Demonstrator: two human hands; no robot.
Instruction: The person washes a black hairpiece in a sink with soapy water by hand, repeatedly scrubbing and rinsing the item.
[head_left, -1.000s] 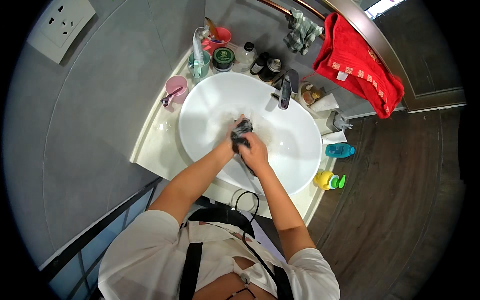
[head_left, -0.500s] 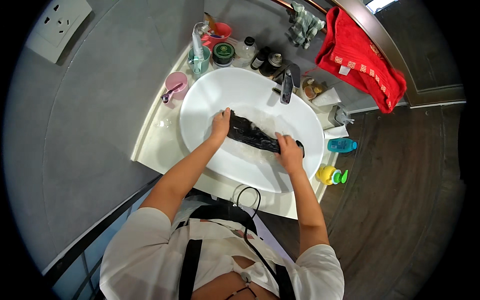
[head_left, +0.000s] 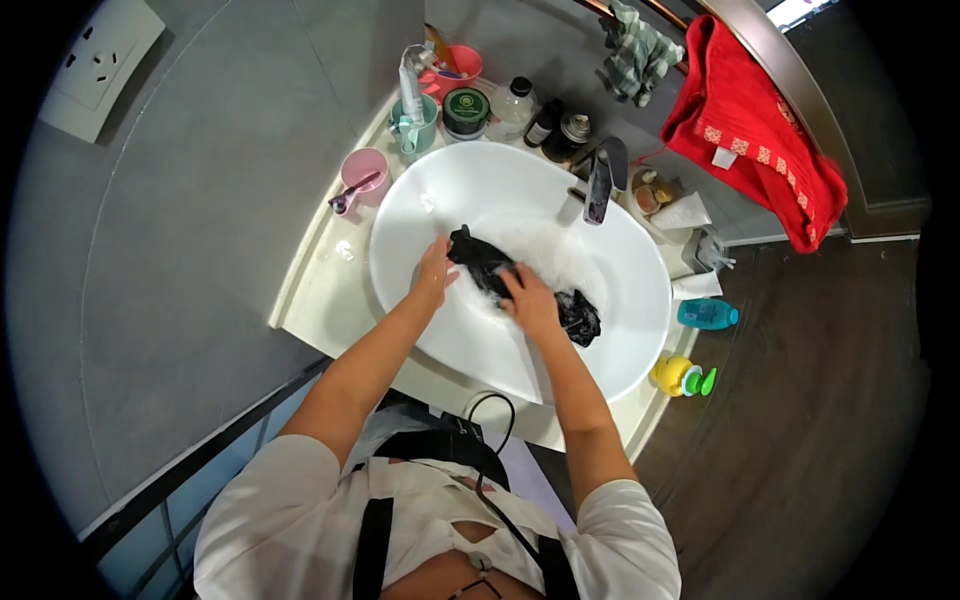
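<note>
Head view showed soaked black cloth [head_left: 484,264] midway between the side edges of the white oval basin [head_left: 425,195], seemingly lathered but not yet rinsed. The right hand [head_left: 534,304] rested parted fingers on it; whether the left hand [head_left: 433,272] clamped its end was unclear.

This looks like a washroom, probably in a home. A white oval basin [head_left: 625,275] surrounds the left hand [head_left: 432,274] and right hand [head_left: 533,303], with a tap [head_left: 602,180] beyond the right one. Past the left hand stand a pink cup [head_left: 376,192] and a tube [head_left: 411,88] in a green cup [head_left: 424,133]; a red towel [head_left: 748,120] hangs beyond and rightward of the right hand, a yellow pump bottle [head_left: 668,376] to its right.
</note>
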